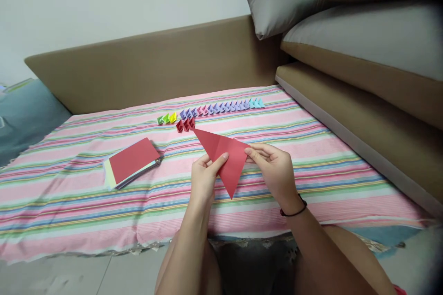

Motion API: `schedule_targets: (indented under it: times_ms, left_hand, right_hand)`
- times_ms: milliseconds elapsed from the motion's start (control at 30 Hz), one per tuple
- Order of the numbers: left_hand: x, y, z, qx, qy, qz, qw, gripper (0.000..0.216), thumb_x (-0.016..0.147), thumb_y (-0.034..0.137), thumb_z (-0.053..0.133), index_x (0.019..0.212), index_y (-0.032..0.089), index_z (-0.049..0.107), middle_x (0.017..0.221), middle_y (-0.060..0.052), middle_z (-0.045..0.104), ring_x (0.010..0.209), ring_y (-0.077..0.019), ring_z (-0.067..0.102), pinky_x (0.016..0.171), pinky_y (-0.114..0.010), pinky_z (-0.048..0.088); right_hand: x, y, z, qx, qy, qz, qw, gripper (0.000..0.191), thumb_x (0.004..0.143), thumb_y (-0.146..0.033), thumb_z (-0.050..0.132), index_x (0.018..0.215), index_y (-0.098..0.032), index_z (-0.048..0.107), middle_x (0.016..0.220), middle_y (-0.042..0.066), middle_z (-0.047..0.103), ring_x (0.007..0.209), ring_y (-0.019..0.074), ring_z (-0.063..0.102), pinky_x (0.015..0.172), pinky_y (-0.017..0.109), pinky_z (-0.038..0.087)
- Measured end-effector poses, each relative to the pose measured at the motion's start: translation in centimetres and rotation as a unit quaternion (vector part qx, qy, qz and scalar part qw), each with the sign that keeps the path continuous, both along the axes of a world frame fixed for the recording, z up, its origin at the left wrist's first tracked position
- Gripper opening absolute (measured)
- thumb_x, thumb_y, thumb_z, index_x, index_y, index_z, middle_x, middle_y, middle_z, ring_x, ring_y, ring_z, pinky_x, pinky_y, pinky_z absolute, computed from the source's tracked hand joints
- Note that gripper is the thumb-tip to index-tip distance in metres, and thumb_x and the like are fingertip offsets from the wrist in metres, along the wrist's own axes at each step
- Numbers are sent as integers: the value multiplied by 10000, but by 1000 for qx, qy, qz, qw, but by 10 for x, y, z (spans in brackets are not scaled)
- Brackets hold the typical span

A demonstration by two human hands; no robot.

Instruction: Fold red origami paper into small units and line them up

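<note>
Between my two hands is a sheet of red paper [232, 150] folded into a triangle, with one corner pointing down and another reaching toward the upper left. My left hand [205, 175] pinches its lower left edge, the thumb lying on top. At the right corner, my right hand [275, 168] pinches the paper between thumb and fingers. The paper is held above the striped cloth [166, 212]. Just past its upper left tip sit several small folded red paper pieces [186, 125].
A stack of coloured paper [134, 160], red on top, lies to the left. Behind stands a row of small folded purple paper pieces [221, 108], with light blue ones [256, 103] and green and yellow ones [167, 118] at its ends. Grey and brown cushions [363, 37] are piled at right.
</note>
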State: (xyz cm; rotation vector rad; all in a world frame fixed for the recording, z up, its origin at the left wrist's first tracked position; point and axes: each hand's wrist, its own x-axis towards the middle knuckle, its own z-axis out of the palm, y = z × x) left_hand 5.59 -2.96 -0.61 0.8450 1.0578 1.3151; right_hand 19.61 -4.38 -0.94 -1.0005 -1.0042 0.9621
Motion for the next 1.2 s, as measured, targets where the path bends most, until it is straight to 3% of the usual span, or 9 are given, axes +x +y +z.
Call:
schedule_targets:
  times_ms: [200,500,633,700,767,867,933,1100,1200]
  left_hand:
    - [-3,-1,1,5,7,-3,1000,320,596,278,797,843,98,700,720,-63,723,617,-136,636,577,-215,485]
    - [-4,2,-1,46,37,2,998,247,721,361,702,846,151,669,718,-23,715,627,-119,633,581,-194,463]
    - [-11,4,5,69,147,37,986,246,741,374,670,824,143,675,714,-39,717,681,-163,657,613,-229,472]
    - [-16,5,12,114,265,53,956,207,766,350,640,809,151,680,761,-46,725,728,-185,667,646,-250,473]
    - [-20,5,18,176,407,53,895,161,796,307,603,792,169,686,781,-41,729,735,-189,668,669,-263,464]
    - [-21,3,27,255,571,12,780,155,839,247,548,831,194,695,820,-35,736,746,-189,669,691,-271,446]
    - [-19,-1,31,276,639,-23,717,159,851,232,535,890,195,684,840,-43,736,755,-199,670,672,-273,435]
    - [-11,-8,37,288,725,-58,623,153,877,246,498,884,188,639,760,-39,707,674,-200,646,554,-270,364]
    - [-10,-9,38,310,735,-71,600,167,891,247,474,860,193,629,782,-39,700,676,-188,636,552,-264,349]
  right_hand:
    - [3,0,1,-24,-20,34,999,444,686,-283,742,1098,-148,644,782,22,701,790,179,674,788,332,562]
    - [-1,5,-11,-78,94,-14,992,392,675,-302,747,1021,-143,654,633,-25,623,660,136,634,748,325,557]
    - [-1,7,-13,-42,-7,-40,998,529,714,-308,707,1198,-156,557,987,92,664,897,218,647,820,403,543]
    - [2,6,-10,50,-143,-113,982,624,735,-271,690,1311,-204,459,1272,135,535,1113,260,558,903,439,501]
    - [5,3,-3,154,-305,-177,923,582,764,-231,668,1311,-233,471,1401,125,412,1272,288,410,1011,482,405]
    - [6,-2,5,242,-484,-194,819,319,810,-205,625,1128,-232,627,1407,92,425,1352,324,267,1089,540,257]
    - [4,-4,7,254,-538,-186,782,192,836,-209,599,1012,-231,671,1347,67,505,1327,327,306,1099,558,211]
    - [-2,-5,6,243,-562,-166,773,107,860,-208,576,819,-229,672,902,11,682,926,202,577,1070,491,239]
    - [-2,-6,6,237,-561,-178,773,63,843,-235,608,872,-241,663,922,7,677,912,201,566,1006,477,256]
